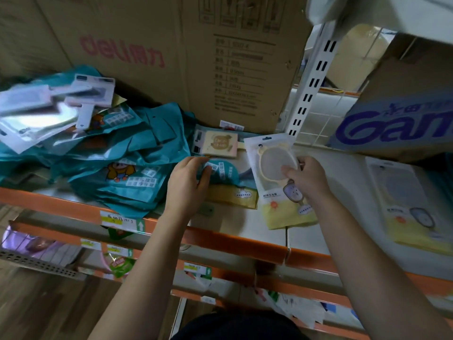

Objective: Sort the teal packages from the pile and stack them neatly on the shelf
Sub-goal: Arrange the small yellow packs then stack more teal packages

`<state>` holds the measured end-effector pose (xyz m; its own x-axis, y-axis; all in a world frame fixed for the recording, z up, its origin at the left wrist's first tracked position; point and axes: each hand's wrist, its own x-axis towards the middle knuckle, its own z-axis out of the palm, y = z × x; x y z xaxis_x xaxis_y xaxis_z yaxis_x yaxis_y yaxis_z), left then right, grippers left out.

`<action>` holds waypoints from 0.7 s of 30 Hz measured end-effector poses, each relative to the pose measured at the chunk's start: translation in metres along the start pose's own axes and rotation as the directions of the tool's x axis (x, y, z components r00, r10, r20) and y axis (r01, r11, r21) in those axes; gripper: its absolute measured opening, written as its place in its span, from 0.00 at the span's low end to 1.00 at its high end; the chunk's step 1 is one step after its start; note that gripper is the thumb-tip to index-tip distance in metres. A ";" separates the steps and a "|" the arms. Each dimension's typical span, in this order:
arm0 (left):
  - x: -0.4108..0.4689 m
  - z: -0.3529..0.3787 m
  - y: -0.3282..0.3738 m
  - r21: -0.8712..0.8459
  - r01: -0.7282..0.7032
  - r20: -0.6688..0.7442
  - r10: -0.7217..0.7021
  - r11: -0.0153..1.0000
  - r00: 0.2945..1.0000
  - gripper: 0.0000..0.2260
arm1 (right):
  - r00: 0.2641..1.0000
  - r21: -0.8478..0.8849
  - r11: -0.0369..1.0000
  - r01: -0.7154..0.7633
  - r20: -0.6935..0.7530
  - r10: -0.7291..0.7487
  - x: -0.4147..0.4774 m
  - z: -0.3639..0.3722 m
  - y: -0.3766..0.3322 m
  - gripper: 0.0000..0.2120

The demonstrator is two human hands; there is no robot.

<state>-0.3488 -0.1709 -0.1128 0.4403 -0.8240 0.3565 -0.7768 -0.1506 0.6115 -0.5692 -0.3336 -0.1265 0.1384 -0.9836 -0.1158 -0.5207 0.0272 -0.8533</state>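
Pale shelf (326, 231) with orange rail under the carton (171, 57). Teal pile (127, 168) heaped left of the carton. Before the carton, left hand (188, 184) laid loose-fingered on a teal pack (224, 171); right hand (310, 179) pinching a yellow pack (274, 165). White slotted post (312, 79) right of the carton.

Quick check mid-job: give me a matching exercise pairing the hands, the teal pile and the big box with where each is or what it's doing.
1 left hand
2 right hand
3 teal pile
4 pink-lettered cardboard box

A at the back of the shelf
B holds the yellow package
C rests on a teal package
D left part of the shelf

Pairs: 1-C, 2-B, 3-D, 4-A
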 end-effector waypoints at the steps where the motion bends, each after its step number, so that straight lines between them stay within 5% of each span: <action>1: 0.002 0.000 0.002 -0.013 -0.010 0.003 0.010 1.000 1.000 0.14 | 1.000 0.040 0.999 -0.013 0.001 0.013 -0.001 -0.003 0.001 0.17; 9: 0.051 0.007 0.009 0.055 -0.166 0.084 0.162 0.984 0.983 0.15 | 0.994 0.396 0.912 -0.103 0.008 0.109 -0.019 -0.017 0.006 0.09; 14: 0.103 0.023 -0.002 0.287 -0.105 0.293 0.017 0.952 0.956 0.14 | 0.989 0.476 0.873 -0.107 -0.037 0.141 -0.029 -0.021 0.015 0.13; 21: 0.117 0.034 -0.012 0.466 -0.107 0.425 -0.116 0.878 0.898 0.27 | 0.984 0.517 0.851 -0.097 -0.077 0.159 -0.036 -0.023 0.022 0.14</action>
<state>-0.3034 -0.2842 -0.1028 0.2942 -0.9544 -0.0507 -0.9392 -0.2985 0.1698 -0.6044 -0.3018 -0.1293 -0.0115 -0.9776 -0.2100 -0.0211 0.2103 -0.9774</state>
